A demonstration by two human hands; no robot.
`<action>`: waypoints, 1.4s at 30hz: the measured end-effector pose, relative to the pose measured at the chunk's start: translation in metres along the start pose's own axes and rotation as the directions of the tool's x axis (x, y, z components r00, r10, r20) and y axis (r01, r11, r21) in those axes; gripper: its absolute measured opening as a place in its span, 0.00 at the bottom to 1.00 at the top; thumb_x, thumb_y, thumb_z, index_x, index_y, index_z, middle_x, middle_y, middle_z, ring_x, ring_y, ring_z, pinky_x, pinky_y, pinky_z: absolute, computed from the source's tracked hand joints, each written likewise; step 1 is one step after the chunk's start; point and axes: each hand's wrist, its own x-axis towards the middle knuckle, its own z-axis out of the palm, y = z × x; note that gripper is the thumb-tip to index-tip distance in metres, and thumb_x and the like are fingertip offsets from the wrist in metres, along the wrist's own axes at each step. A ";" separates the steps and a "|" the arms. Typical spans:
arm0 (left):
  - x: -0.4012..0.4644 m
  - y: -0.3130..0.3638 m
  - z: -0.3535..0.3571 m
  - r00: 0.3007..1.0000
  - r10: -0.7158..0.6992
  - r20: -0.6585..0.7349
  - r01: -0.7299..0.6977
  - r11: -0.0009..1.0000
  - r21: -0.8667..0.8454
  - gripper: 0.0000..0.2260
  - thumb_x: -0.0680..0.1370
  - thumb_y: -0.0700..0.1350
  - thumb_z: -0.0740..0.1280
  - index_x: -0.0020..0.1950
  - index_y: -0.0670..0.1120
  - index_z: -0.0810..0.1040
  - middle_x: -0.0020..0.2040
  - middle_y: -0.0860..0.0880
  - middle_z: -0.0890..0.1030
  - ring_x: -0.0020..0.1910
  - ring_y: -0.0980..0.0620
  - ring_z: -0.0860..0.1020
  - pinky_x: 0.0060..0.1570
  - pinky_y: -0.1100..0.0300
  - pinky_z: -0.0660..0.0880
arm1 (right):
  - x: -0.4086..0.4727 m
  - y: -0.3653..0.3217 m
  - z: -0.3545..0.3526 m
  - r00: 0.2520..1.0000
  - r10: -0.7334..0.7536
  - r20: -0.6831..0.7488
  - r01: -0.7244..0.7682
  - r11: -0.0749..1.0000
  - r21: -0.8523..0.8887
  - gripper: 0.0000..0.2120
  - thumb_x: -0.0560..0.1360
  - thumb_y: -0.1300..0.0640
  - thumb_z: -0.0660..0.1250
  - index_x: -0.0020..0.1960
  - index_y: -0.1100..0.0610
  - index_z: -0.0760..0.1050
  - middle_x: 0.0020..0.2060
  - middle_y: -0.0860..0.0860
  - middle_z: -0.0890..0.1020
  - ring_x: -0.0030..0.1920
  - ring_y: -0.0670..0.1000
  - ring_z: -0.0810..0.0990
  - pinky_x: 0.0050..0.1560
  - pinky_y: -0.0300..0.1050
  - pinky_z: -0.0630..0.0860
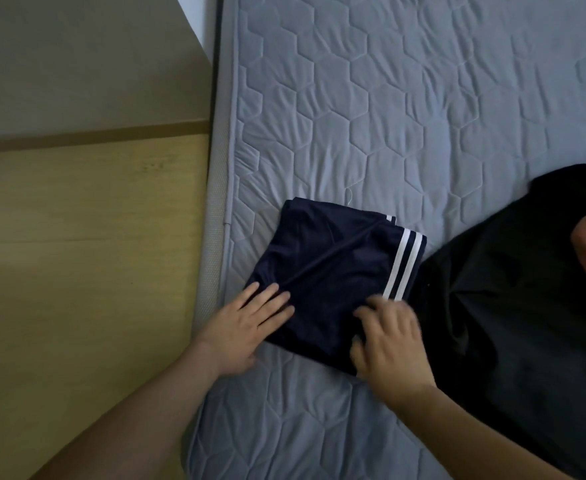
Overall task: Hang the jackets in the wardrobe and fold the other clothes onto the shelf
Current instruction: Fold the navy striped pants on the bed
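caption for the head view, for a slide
Both hands, left and right, press folded navy shorts flat on the mattress.

Across the upper middle and upper right of the frame the quilted mattress lies bare, with open room. The folded navy garment takes the centre, touching the black garment that fills the lower right. Wooden floor runs open down the left.

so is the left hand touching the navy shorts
Touching: in the head view the left hand lies flat with its fingers on the folded navy shorts.
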 end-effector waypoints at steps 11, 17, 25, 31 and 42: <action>0.021 -0.006 -0.018 0.987 -0.140 -0.084 0.093 0.905 -0.415 0.23 0.75 0.40 0.62 0.71 0.49 0.73 0.74 0.50 0.68 0.73 0.50 0.65 0.73 0.59 0.57 | 0.024 0.003 0.004 0.852 0.051 0.521 -0.029 0.998 -0.050 0.18 0.73 0.55 0.62 0.63 0.51 0.69 0.62 0.53 0.74 0.62 0.56 0.73 0.64 0.45 0.68; -0.007 -0.009 -0.037 0.979 -0.076 0.189 0.143 0.917 -0.372 0.18 0.74 0.44 0.61 0.63 0.52 0.75 0.61 0.52 0.76 0.60 0.49 0.75 0.56 0.52 0.74 | 0.048 0.012 -0.026 0.690 -0.019 0.724 -0.141 0.977 0.159 0.12 0.70 0.54 0.65 0.53 0.51 0.77 0.50 0.51 0.80 0.53 0.53 0.79 0.49 0.42 0.75; 0.014 -0.018 -0.040 0.986 -0.122 0.114 0.166 0.802 -0.574 0.13 0.73 0.49 0.64 0.57 0.50 0.79 0.61 0.51 0.74 0.59 0.50 0.72 0.59 0.56 0.69 | 0.042 0.035 -0.017 0.817 0.017 0.576 -0.209 0.940 0.270 0.11 0.70 0.55 0.67 0.52 0.48 0.75 0.37 0.43 0.80 0.40 0.46 0.79 0.42 0.37 0.73; 0.025 -0.047 -0.041 0.863 -0.470 0.185 0.183 -0.049 -0.982 0.05 0.71 0.41 0.75 0.42 0.50 0.82 0.38 0.53 0.83 0.38 0.57 0.80 0.41 0.62 0.75 | 0.064 0.031 -0.016 0.838 0.420 0.349 -0.536 0.510 0.673 0.06 0.72 0.62 0.67 0.47 0.52 0.76 0.40 0.50 0.81 0.41 0.48 0.79 0.44 0.44 0.76; 0.109 -0.055 -0.043 0.709 -0.694 0.125 -0.076 -0.252 -0.965 0.06 0.78 0.52 0.67 0.54 0.57 0.77 0.56 0.54 0.81 0.57 0.53 0.79 0.62 0.51 0.74 | 0.144 0.040 0.014 0.814 0.532 0.236 -0.530 0.510 0.678 0.09 0.80 0.48 0.58 0.54 0.53 0.70 0.55 0.52 0.76 0.56 0.52 0.75 0.57 0.49 0.72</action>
